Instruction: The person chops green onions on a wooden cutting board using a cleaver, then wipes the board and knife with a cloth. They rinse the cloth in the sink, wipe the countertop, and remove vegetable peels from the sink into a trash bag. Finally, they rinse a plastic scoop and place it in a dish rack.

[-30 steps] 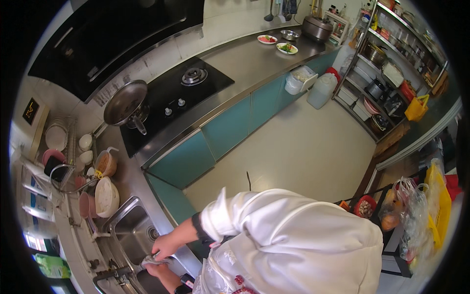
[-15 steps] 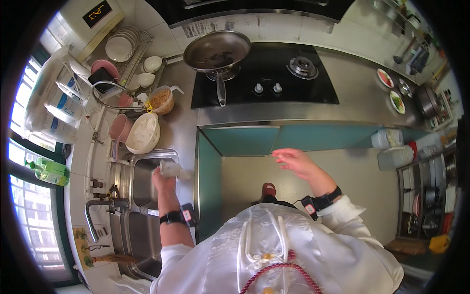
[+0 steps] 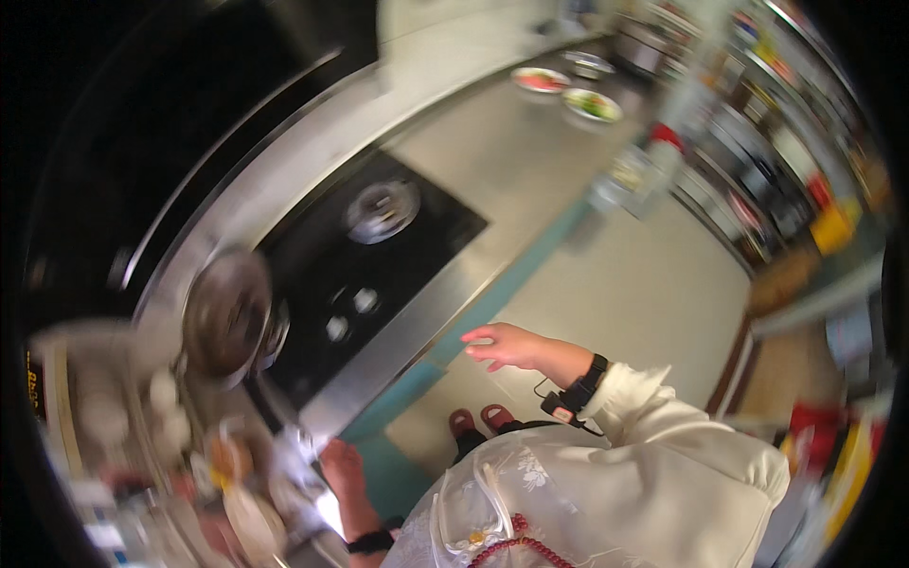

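Note:
My left hand [image 3: 346,473] is low at the left, beside the counter edge near the sink side. Motion smears its fingers, and a pale, shiny blur lies next to it, so I cannot make out whether it holds anything. Over the floor in front of the cabinets, my right hand [image 3: 504,346] hangs with fingers apart and nothing in it. Nearest to it is the front of the black gas hob [image 3: 379,284]. A dark frying pan [image 3: 227,312] sits at the hob's left end, also blurred.
Two small plates of chopped food, one red [image 3: 541,80] and one green [image 3: 593,105], stand on the far counter by a metal bowl [image 3: 588,65]. A shelf rack [image 3: 757,170] lines the right side. Blurred bowls and dishes crowd the lower left.
My view has swung to the right, so the hob and pan shift left and tilt. Earlier my left hand held a whitish, translucent thing over the sink. My right hand stays raised and open.

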Action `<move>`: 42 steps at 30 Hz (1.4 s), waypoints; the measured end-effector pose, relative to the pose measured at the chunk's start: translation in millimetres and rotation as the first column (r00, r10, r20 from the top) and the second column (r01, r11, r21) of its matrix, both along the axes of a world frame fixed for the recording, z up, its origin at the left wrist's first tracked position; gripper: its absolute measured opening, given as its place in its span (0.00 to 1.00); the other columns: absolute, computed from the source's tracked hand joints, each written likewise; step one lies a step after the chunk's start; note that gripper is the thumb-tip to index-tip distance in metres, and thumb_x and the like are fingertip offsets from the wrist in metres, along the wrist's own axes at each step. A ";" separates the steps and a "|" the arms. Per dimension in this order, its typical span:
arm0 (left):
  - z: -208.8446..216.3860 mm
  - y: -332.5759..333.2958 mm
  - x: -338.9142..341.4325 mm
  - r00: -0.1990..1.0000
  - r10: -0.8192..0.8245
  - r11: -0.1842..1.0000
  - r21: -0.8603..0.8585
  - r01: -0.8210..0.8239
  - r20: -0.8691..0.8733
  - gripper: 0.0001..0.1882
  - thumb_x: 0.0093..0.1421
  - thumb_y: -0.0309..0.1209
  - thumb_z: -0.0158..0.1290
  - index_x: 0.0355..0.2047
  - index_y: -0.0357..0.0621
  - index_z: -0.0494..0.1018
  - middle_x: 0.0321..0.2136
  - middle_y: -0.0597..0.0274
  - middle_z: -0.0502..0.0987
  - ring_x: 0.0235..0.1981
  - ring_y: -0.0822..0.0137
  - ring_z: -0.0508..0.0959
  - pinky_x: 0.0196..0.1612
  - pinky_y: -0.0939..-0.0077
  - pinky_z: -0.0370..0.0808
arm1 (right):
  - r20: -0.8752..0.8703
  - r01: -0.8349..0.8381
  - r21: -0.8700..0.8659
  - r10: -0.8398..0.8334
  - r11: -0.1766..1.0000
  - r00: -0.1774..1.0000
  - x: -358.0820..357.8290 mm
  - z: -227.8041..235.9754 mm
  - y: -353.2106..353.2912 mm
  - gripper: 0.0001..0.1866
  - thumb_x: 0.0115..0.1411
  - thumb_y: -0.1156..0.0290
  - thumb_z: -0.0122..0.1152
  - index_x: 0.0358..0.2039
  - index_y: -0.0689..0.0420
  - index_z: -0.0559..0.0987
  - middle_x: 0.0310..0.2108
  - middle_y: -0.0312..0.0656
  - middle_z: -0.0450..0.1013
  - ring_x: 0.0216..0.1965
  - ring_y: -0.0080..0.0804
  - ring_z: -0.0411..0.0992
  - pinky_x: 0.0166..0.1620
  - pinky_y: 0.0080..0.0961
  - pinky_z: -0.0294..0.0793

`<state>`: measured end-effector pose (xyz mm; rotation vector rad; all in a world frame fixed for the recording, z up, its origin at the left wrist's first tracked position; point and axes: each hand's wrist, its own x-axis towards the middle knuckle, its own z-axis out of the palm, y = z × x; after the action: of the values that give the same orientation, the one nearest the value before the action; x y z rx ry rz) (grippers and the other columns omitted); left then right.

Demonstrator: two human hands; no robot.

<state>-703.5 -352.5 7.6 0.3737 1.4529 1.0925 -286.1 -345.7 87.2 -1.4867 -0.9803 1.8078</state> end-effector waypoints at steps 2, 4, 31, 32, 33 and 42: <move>-0.9 34.7 52.5 0.971 -0.238 0.968 -0.087 0.236 -0.013 0.15 0.57 0.32 0.48 0.46 0.49 0.65 0.36 0.67 0.68 0.33 0.71 0.68 0.33 0.77 0.68 | -0.009 0.148 0.045 -0.148 0.988 0.989 19.7 8.3 -6.1 0.25 0.58 0.62 0.56 0.54 0.56 0.66 0.46 0.42 0.67 0.45 0.32 0.67 0.43 0.34 0.75; 5.0 63.3 107.8 0.880 -0.474 0.878 -0.084 0.471 -0.019 0.15 0.58 0.31 0.48 0.46 0.48 0.65 0.36 0.67 0.68 0.33 0.71 0.68 0.33 0.77 0.68 | 0.077 0.230 0.076 -0.236 0.970 0.969 43.3 18.6 -20.0 0.25 0.57 0.62 0.56 0.54 0.56 0.66 0.47 0.42 0.66 0.45 0.33 0.67 0.41 0.33 0.75; 75.6 162.8 693.8 0.511 -0.834 0.532 -0.059 0.845 -0.206 0.18 0.59 0.32 0.47 0.50 0.44 0.63 0.38 0.64 0.67 0.35 0.72 0.72 0.31 0.77 0.73 | -0.007 0.866 0.017 -0.866 0.499 0.499 539.5 8.0 -135.7 0.20 0.59 0.68 0.53 0.50 0.62 0.67 0.46 0.42 0.65 0.40 0.30 0.70 0.32 0.25 0.77; 74.9 172.0 705.0 0.531 -0.823 0.552 -0.061 0.832 -0.200 0.18 0.59 0.32 0.47 0.50 0.43 0.62 0.38 0.64 0.67 0.35 0.71 0.72 0.32 0.77 0.73 | 0.003 0.856 0.012 -0.856 0.517 0.517 552.7 6.3 -121.9 0.19 0.59 0.68 0.53 0.50 0.62 0.67 0.46 0.42 0.65 0.41 0.30 0.70 0.33 0.25 0.77; 73.7 182.8 717.0 0.550 -0.811 0.571 -0.068 0.818 -0.197 0.19 0.59 0.32 0.47 0.50 0.44 0.62 0.38 0.64 0.67 0.35 0.71 0.72 0.32 0.77 0.73 | 0.012 0.848 0.011 -0.849 0.529 0.529 566.0 4.6 -106.1 0.19 0.60 0.68 0.52 0.49 0.62 0.67 0.46 0.42 0.65 0.41 0.31 0.70 0.33 0.25 0.77; 51.2 290.6 878.9 0.585 -0.783 0.593 -0.033 0.805 0.212 0.19 0.59 0.32 0.47 0.50 0.45 0.61 0.42 0.58 0.68 0.40 0.60 0.73 0.39 0.66 0.73 | 0.120 0.766 0.089 -0.771 0.636 0.626 730.4 38.1 8.6 0.17 0.58 0.68 0.55 0.47 0.60 0.70 0.41 0.40 0.69 0.35 0.27 0.71 0.30 0.22 0.75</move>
<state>175.4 -62.0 58.8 0.7366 0.9864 0.2682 444.3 -337.1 125.3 -1.6811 -0.2992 1.0464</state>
